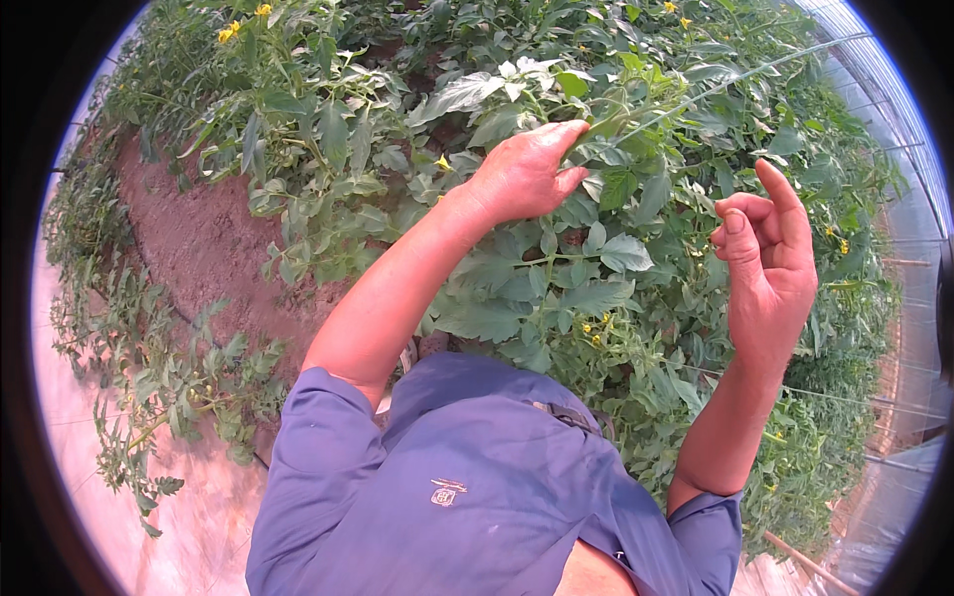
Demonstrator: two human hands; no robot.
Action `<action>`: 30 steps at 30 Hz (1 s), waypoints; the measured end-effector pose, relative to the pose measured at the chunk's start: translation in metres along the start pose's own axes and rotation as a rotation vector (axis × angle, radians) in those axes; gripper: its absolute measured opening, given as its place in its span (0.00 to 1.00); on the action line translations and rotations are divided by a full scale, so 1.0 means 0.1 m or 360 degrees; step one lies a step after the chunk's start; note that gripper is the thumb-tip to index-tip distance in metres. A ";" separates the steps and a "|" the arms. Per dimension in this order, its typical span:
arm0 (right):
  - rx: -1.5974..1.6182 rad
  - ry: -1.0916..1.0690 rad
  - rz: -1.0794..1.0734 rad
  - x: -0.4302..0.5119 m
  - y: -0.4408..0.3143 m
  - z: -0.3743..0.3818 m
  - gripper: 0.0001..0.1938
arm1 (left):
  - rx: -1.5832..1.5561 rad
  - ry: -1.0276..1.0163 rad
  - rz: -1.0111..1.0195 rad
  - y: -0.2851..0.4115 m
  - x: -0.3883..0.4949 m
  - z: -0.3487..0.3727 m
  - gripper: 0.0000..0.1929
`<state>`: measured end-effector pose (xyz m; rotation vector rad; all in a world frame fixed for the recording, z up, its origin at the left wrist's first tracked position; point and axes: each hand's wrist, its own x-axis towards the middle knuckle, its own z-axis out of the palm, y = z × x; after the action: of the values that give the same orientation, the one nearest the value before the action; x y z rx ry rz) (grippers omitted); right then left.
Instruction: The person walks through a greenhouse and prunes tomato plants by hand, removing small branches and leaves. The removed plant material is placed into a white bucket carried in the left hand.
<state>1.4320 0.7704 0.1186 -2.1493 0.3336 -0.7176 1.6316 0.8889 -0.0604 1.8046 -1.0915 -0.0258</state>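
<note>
My left hand [531, 173] reaches across the foliage from the left, its fingers and thumb closed around the green stem [585, 141] of a tomato plant near its leafy top. A pale green twine [734, 83] runs taut from the upper right down to the stem beside those fingertips. Whether the hand also grips the twine cannot be made out. To the right, my right hand [771, 249] is raised above the leaves, palm turned inward. One of its fingers points up, the others are half curled near the thumb, and nothing shows in it.
Dense tomato plants with yellow flowers [229, 31] surround both hands. Bare reddish soil [212, 231] lies at left, with a dark drip line [181, 314] along it. Clear plastic greenhouse sheeting [891, 112] and a wooden pole [809, 562] are at right. Thin strings [835, 398] cross the lower right.
</note>
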 end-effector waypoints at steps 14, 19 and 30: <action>-0.0155 -0.0300 -0.0226 0.92 -0.11 0.26 0.08 | -0.0961 -0.0343 -0.0296 0.37 -0.47 0.04 0.11; 0.0002 -0.0449 -0.0079 0.93 0.11 0.26 0.10 | -0.1213 -0.0368 -0.0528 0.35 -0.66 -0.11 0.13; 0.0076 -0.0932 -0.0162 0.47 0.61 0.67 0.14 | -0.1566 0.0195 -0.0751 0.21 -0.48 -0.27 0.15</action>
<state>1.5104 0.7529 0.0560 -2.2272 -0.1044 -0.1244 1.6015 0.9392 -0.0514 1.0870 -0.3939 -0.6170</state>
